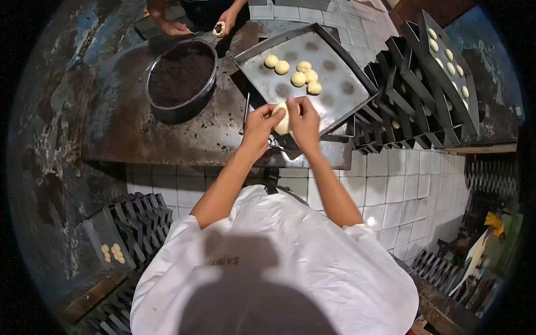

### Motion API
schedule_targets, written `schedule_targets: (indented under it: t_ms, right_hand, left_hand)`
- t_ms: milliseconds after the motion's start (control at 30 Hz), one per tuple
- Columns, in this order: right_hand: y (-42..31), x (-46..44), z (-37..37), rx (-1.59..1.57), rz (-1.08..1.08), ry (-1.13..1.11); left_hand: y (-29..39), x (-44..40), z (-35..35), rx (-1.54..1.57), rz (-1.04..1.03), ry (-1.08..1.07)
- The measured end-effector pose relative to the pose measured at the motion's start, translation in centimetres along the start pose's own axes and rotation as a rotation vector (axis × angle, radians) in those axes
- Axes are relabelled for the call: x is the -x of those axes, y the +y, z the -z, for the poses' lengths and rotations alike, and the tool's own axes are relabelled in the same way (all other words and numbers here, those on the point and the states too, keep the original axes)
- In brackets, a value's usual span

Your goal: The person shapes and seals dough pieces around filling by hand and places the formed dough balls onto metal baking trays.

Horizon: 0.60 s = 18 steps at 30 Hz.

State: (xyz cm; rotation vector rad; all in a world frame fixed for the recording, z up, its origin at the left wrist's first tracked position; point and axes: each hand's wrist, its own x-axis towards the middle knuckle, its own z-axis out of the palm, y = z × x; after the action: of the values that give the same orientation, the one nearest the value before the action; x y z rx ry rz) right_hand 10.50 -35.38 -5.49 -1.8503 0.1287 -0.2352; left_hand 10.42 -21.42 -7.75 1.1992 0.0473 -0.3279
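Observation:
Both my hands work on one flattened piece of pale dough point(282, 119) above the near edge of the metal tray point(336, 103). My left hand point(260, 127) pinches its left side between thumb and fingers. On the other side, my right hand point(305, 120) grips the upper right edge, its fingers curled. Several round yellow dough balls point(298, 79) lie on the tray just beyond my hands. Left of them stands a deep metal bowl point(192, 107) of dark crumbly filling point(181, 75). Something shiny under my hands is too unclear to name.
Across the rusty table point(128, 131), a co-worker's hand point(228, 21) holds dough with dark filling; their other hand point(174, 27) has a thin tool. Stacked trays point(405, 92) rise at right, the top one carrying dough pieces point(450, 68). More trays point(139, 223) stand lower left.

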Motion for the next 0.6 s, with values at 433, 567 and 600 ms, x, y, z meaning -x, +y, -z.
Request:
schedule_targets:
  t_ms: [433,567,600]
  right_hand:
    - [18.1,8.1,-6.7,1.002,0.146,-0.414]
    - [16.9,8.0,-6.9,1.176,0.168,-0.517]
    - [14.7,7.7,-7.3,1.256,0.195,-0.55]
  left_hand:
    - [0.5,9.4,15.6,0.786,0.11,0.171]
    - [1.1,10.4,22.5,0.728,0.072,0.273]
    - [1.4,10.8,24.1,0.743,0.053,0.299]
